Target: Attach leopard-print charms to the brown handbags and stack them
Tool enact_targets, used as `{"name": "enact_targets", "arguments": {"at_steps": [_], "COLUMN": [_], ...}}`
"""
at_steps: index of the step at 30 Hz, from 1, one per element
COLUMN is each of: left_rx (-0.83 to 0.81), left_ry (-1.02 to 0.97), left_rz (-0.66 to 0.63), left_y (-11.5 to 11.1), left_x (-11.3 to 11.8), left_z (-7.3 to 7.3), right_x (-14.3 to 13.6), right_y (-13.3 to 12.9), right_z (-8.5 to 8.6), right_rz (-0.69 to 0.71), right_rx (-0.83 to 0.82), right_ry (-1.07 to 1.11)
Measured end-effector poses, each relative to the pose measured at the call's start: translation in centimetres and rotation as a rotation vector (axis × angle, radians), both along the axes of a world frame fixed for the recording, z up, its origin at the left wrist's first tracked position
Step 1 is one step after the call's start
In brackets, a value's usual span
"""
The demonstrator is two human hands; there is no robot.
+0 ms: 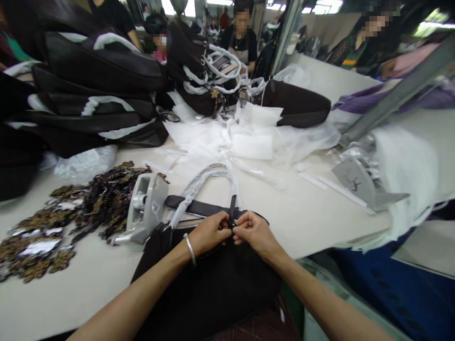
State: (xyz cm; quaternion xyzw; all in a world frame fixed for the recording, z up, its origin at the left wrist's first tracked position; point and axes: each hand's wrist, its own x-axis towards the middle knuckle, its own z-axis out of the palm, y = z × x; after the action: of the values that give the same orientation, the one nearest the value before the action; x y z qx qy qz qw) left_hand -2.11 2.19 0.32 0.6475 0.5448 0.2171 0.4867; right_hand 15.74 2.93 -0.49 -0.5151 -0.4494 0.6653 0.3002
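A dark brown handbag [213, 284] lies in front of me, over the table's near edge. Its handle [209, 176], wrapped in white plastic, arches up beyond my hands. At the base of that handle my left hand [211, 232] pinches, its thumb and fingers pressed together. My right hand [254, 232] is closed in a pinch right beside it. Between the fingertips some small metal hardware shows at the handle strap [233, 206]. Which part each hand grips is too small and covered to make out. A silver bangle [189, 248] sits on my left wrist.
Left of the bag stands a grey tape dispenser [147, 203], beside piled dark braided charms [95, 203]. Stacked dark bags [103, 71] rise at the back left. White sheets [252, 142] cover the middle back. A metal post [394, 90] slants on the right. People work beyond.
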Motion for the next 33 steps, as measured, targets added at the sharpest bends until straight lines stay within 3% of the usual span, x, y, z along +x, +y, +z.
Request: {"name": "enact_targets", "arguments": {"at_steps": [3,6,8,11,13,17,20,22,25,28,30,33], "left_rx": [0.031,-0.086,-0.169,-0.204,-0.197,-0.198,-0.122,0.023,0.359,0.502,0.507,0.518], "left_ry": [0.013,-0.111,-0.194,-0.24,-0.253,-0.248,-0.192,-0.069,0.185,0.269,0.299,0.389], "left_rz": [0.059,0.084,0.107,0.15,0.167,0.18,0.208,0.246,0.209,0.0,-0.142,-0.28], "left_y": [0.6,1.0,0.9,0.5,0.2,0.1,0.3,0.8,3.0,7.3,10.7,15.2], "left_x": [0.6,1.1,1.4,1.6,1.7,1.5,1.0,0.6,0.9,3.3,6.0,10.4], "left_z": [-0.2,-1.1,-1.8,-2.3,-2.3,-2.2,-1.7,-0.5,2.3,4.7,4.9,3.1], "right_x": [-0.4,0.6,2.4,6.7,9.5,12.5,12.9,13.1,13.9,14.7,15.0,14.9], "right_y": [-0.5,0.5,2.4,6.6,9.7,14.2,15.4,15.7,15.8,15.8,15.8,15.4], "right_z": [-0.1,0.4,1.0,1.7,1.7,0.4,-0.9,-1.2,-1.0,-0.5,-0.3,-0.1], "right_rz": [-0.005,0.237,0.324,0.167,0.039,-0.019,0.012,0.02,0.051,0.104,0.129,0.154], "right_rx": [0.057,0.044,0.09,0.39,0.51,0.547,0.539,0.529,0.492,0.433,0.398,0.359], "right_ry": [-0.019,-0.122,-0.286,-0.767,-0.976,-1.139,-1.181,-1.187,-1.156,-1.084,-1.038,-0.988]}}
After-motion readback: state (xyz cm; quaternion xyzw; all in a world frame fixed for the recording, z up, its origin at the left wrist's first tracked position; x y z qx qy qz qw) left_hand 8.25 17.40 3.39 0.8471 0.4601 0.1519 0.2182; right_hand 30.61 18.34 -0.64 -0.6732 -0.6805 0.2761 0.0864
